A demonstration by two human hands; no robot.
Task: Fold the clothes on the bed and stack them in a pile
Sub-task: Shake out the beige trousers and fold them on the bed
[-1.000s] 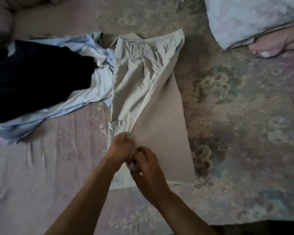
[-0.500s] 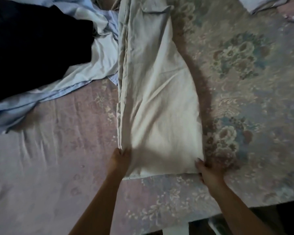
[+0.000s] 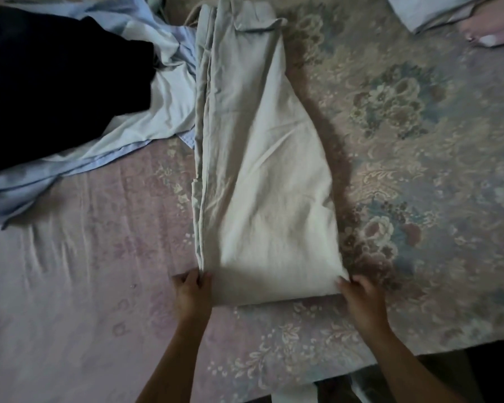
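At the near edge of the bed [image 3: 70, 301], the left hand [image 3: 191, 292] and right hand [image 3: 361, 295] each pinch a bottom corner of the pale trousers [image 3: 262, 175], laid lengthwise, apparently halved but not folded short. Farther left, a light blue shirt [image 3: 163, 112] and dark garment [image 3: 56, 82] lie crumpled, so most work likely remains and no pile shows.

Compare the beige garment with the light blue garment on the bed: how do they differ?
The beige garment lies smoothed into a long, narrow strip; the light blue garment is crumpled and spread.
Both hands, left and right, grip the beige garment's near corners; nothing holds the blue one.
A dark garment lies on the blue one; the beige carries nothing.
Both rest on the floral bedspread.
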